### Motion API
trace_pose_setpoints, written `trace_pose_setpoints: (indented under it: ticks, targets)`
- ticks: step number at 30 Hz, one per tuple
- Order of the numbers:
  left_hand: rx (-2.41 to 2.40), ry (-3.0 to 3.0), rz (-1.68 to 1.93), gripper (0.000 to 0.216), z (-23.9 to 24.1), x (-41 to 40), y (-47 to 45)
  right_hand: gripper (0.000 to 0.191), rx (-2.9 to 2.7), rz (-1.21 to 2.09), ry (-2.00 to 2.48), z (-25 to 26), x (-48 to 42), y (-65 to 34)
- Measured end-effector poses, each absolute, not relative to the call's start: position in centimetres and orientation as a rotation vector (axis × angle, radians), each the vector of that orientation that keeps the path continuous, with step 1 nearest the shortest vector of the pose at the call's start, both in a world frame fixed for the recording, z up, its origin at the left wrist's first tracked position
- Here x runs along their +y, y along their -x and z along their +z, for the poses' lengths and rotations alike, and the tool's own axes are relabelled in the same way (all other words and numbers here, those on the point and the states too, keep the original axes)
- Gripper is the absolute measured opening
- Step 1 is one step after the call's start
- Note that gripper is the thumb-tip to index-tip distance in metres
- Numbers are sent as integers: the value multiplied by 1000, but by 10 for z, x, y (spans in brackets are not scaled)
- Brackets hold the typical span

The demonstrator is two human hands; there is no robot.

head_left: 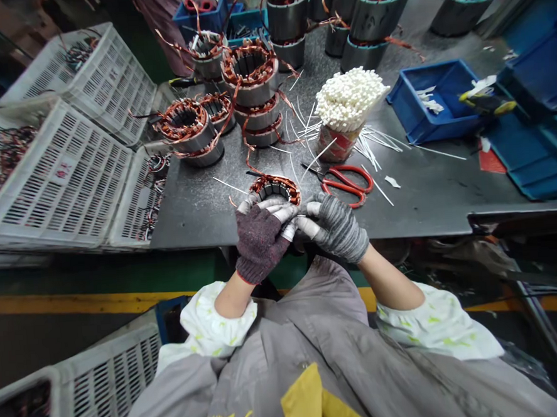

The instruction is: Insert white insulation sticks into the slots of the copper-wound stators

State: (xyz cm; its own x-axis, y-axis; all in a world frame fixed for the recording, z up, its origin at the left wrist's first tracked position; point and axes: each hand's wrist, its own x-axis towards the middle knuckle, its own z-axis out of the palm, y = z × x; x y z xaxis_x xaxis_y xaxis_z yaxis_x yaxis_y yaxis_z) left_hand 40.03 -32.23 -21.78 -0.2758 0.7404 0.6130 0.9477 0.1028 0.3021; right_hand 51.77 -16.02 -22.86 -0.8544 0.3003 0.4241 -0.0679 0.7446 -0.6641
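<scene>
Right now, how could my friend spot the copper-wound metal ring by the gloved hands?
Find the dark grey tabletop, then its near edge. There, the left hand, gloved in dark purple knit, covers part of the metal ring wound with copper wire. Unlike the stacked copper-wound rings farther back, this one sits alone.

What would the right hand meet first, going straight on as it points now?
Most likely the fingers of the left hand, close ahead of the right hand, though depth is unclear and the copper-wound ring sits near too.
</scene>
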Motion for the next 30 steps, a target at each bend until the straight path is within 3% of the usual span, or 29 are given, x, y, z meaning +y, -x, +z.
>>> trace_pose_setpoints:
  ticks: [6, 10, 16, 23, 30]
  targets:
    - [-2248, 1571, -907, 21, -210, -318, -403, 34, -2395, 830, 143, -204, -164, -520]
    - [-2313, 1463, -889, 16, -209, -314, -407, 34, -1850, 1091, 338, -182, -153, -532]
    - [-2224, 1572, -851, 23, -216, -326, -403, 39, -2403, 1373, 104, -187, -141, -528]
    - [-2120, 1627, -753, 31, -228, -341, -395, 41, -1853, 2141, 379, -226, -169, -522]
    - [-2121, 1735, -783, 28, -224, -339, -396, 34, -2009, 1827, 367, -218, -177, -531]
